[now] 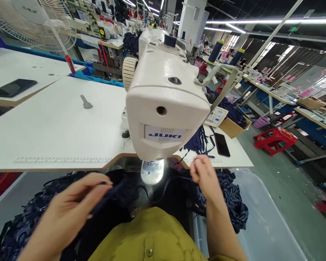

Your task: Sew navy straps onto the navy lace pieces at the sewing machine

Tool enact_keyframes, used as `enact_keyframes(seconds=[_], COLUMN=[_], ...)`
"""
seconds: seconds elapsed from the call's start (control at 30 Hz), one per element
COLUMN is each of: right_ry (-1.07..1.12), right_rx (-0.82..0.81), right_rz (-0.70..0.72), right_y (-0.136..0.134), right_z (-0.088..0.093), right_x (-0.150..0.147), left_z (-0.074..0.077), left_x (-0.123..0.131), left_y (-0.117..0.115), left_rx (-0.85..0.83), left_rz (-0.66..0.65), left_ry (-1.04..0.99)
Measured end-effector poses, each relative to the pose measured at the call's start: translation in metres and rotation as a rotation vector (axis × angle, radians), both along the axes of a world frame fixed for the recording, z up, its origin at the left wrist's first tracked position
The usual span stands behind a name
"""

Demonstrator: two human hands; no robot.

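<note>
Pinches a slack navy strip (167,184) in left hand (67,208), running crosswise toward curled right hand (205,175), cannot tell if gripping there.

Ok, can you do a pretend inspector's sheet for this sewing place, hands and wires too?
Surface: white table, ruler marks along its front edge.
Job's things: JUKI sewing machine, lit underneath; dark blue fabric below; dark blue piles both sides, one in a clear bin.
Clutter: phone and small grey tool on the table.
Hands: left hand pinches the fabric; right hand has curled fingers, grip unclear.
Cables: red cord hanging behind; others unclear.
Surroundings: fan, red stool, more sewing stations.
</note>
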State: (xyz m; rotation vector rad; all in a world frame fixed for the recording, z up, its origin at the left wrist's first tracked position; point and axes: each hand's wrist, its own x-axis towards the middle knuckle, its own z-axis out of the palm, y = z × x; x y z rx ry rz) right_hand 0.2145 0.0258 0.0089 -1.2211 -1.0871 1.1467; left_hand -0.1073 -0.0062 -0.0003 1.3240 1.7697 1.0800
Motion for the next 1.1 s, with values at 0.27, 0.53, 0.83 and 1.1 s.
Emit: enact_keyframes(seconds=[0.27,0.53,0.83,1.1], right_ry=[-0.492,-0.433,-0.157,-0.571], right_rx=[0.072,0.015,-0.009,0.153], right_rz=[0.448,0.364,0.51,0.509], right_y=[-0.032,-0.032,-0.038,-0.038], right_z=[0.016,0.007,-0.004,0.009], right_x=[-0.053,-0.057,-0.059,-0.049], left_z=[0.021,0.009,0.003,0.003], left_x=[0.084,0.086,0.084,0.082], left_y=[0.005,0.004,0.001,0.003], left_rx=[0.101,0.13,0.402,0.563], left_rz=[-0.555,-0.486,-0.679,-0.754], left_ry=[-0.046,0.146,0.229,0.372])
